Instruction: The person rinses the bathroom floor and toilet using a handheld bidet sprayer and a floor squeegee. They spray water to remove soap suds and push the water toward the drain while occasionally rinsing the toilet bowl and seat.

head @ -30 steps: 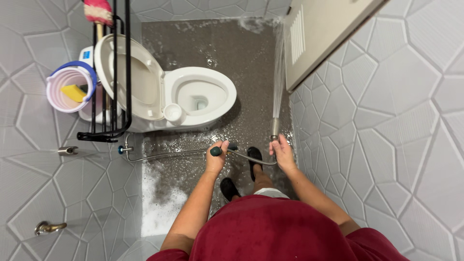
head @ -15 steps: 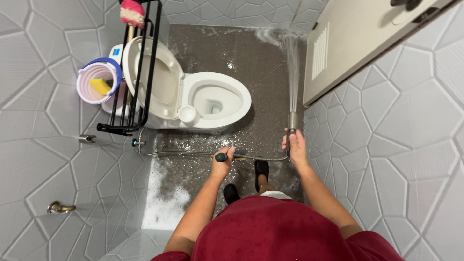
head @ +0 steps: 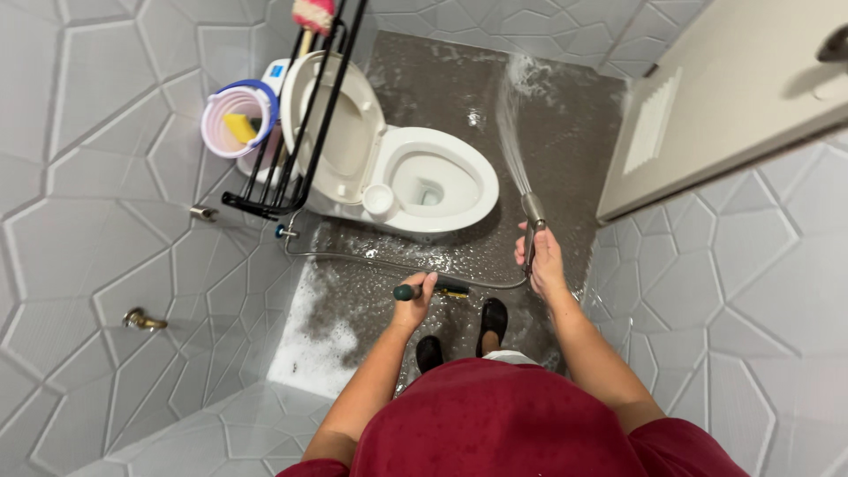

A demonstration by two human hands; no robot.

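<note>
The wet, dark speckled floor (head: 565, 132) fills the middle of the view, shut in by pale tiled walls (head: 106, 291) on both sides and a light door (head: 733, 97) at the upper right. Against the left wall sits the white toilet (head: 442, 181), its lid raised, with a black wire rack (head: 300, 115) beside it and a lilac bucket (head: 237, 119) tucked behind. A patch of white foam (head: 309, 349) lies on the floor near the left wall, just ahead of the person's black shoes (head: 491, 320).

A thin metal hose (head: 371, 261) runs from the wall valve across the floor to the spray nozzle (head: 532, 221). The right hand (head: 543, 265) is clenched around that nozzle, which points away from the body. The water jet (head: 511, 106) now reaches the far part of the floor near the back wall, beside the toilet bowl. Half a second ago the jet landed much the same way, but a second ago the nozzle hung lower and closer to the legs, so the rinsing has swung out toward the far corner.

The left hand (head: 415, 296) is closed on a dark-handled brush (head: 431, 289), held level and low, and it has barely shifted across the three views
</note>
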